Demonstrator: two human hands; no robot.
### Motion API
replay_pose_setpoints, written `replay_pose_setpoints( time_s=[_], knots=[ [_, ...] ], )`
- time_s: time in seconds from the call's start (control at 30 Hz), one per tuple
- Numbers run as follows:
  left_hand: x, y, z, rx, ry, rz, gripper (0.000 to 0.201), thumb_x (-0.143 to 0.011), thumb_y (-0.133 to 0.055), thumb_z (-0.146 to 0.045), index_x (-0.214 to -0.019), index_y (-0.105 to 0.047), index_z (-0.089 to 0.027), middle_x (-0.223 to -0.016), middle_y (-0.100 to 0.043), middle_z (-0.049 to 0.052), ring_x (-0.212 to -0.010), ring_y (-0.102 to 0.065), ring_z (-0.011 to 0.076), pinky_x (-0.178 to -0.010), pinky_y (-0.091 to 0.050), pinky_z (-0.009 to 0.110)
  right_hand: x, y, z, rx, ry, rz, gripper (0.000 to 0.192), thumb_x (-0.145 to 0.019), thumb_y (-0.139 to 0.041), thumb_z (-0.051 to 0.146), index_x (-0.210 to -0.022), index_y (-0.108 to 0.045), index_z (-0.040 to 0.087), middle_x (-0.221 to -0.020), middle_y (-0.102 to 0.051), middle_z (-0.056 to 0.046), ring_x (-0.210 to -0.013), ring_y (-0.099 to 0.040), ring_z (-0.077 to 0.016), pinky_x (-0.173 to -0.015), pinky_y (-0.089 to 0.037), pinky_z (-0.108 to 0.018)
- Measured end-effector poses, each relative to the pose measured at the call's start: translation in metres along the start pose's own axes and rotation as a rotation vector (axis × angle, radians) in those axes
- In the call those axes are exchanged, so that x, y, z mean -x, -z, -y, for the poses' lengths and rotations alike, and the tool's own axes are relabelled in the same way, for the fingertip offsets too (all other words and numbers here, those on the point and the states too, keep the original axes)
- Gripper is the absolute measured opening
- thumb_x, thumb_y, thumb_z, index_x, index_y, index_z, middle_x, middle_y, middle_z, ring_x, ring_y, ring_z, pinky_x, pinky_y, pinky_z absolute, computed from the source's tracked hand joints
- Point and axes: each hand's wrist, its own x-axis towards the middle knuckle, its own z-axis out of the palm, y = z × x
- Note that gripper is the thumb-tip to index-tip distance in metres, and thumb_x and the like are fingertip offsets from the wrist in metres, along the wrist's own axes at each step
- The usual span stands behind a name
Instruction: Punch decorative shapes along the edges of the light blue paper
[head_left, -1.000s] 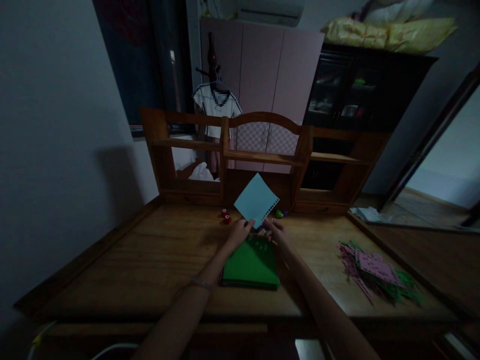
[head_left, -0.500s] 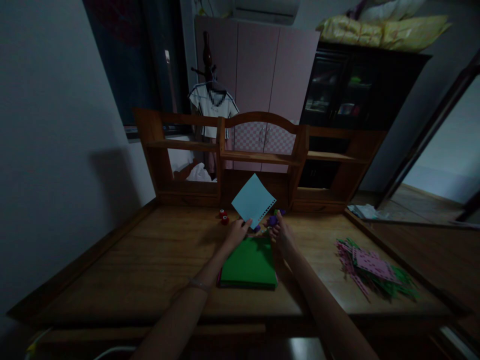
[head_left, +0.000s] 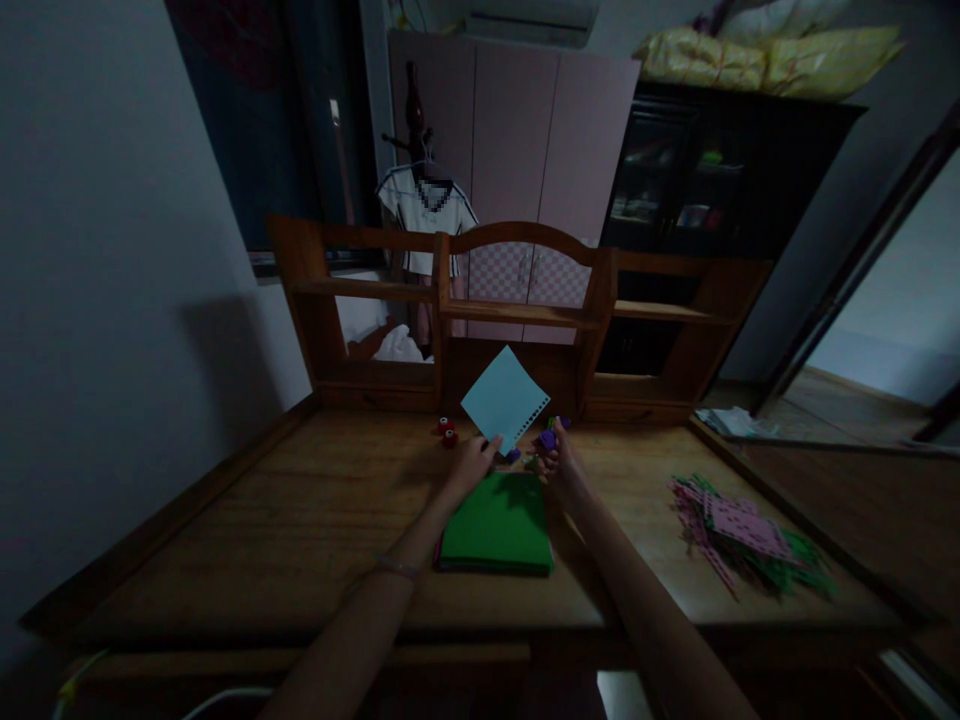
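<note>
Left hand [head_left: 471, 465] pinches light-blue sheet [head_left: 504, 398] by near corner, upright over far end of green paper stack [head_left: 496, 524]. One edge already punched. Right hand [head_left: 559, 460] clenched round purple punch [head_left: 548, 438], just right of sheet. Finished pile of punched strips [head_left: 742, 535] far right on desk [head_left: 300, 520]; stack left, judging by thickness.

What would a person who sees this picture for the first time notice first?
The eye goes first to the light blue paper sheet, held up by one corner in the left hand at the middle of the wooden desk; one edge has a row of small holes. Beside it, the right hand holds a small purple punch above a green paper stack. A pile of pink and green scraps lies at the right.
</note>
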Motion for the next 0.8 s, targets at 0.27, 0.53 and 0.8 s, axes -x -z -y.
replay_pose_setpoints(
  time_s=[0.27, 0.53, 0.8],
  knots=[
    [0.001, 0.0, 0.0, 0.043, 0.021, 0.001, 0.048, -0.081, -0.045, -0.053, -0.071, -0.064, -0.011, -0.061, -0.063, 0.006, -0.062, -0.058, 0.0173, -0.056, -0.037, 0.024, 0.002, 0.007, 0.001, 0.21, 0.247, -0.139, 0.06, -0.073, -0.043, 0.073, -0.061, -0.057, 0.016, -0.053, -0.059, -0.006, -0.04, -0.048, -0.0116, -0.036, -0.033, -0.023],
    [0.003, 0.003, -0.005, 0.026, 0.025, -0.014, 0.049, -0.081, -0.045, -0.053, -0.071, -0.064, -0.01, -0.064, -0.064, 0.007, -0.063, -0.057, 0.0173, -0.056, -0.036, 0.024, -0.01, 0.034, 0.0, 0.332, 0.491, -0.33, 0.047, -0.078, -0.046, 0.062, -0.075, -0.06, 0.018, -0.067, -0.059, -0.002, -0.056, -0.052, -0.0136, -0.049, -0.039, -0.022],
    [0.001, 0.001, 0.001, 0.029, -0.005, -0.037, 0.047, -0.083, -0.042, -0.05, -0.074, -0.065, -0.009, -0.073, -0.066, 0.008, -0.066, -0.058, 0.0176, -0.06, -0.037, 0.025, -0.015, 0.039, -0.006, 0.395, 0.495, -0.401, 0.036, -0.069, -0.063, 0.049, -0.086, -0.062, 0.018, -0.082, -0.065, -0.005, -0.076, -0.06, -0.0193, -0.061, -0.046, -0.026]
  ],
)
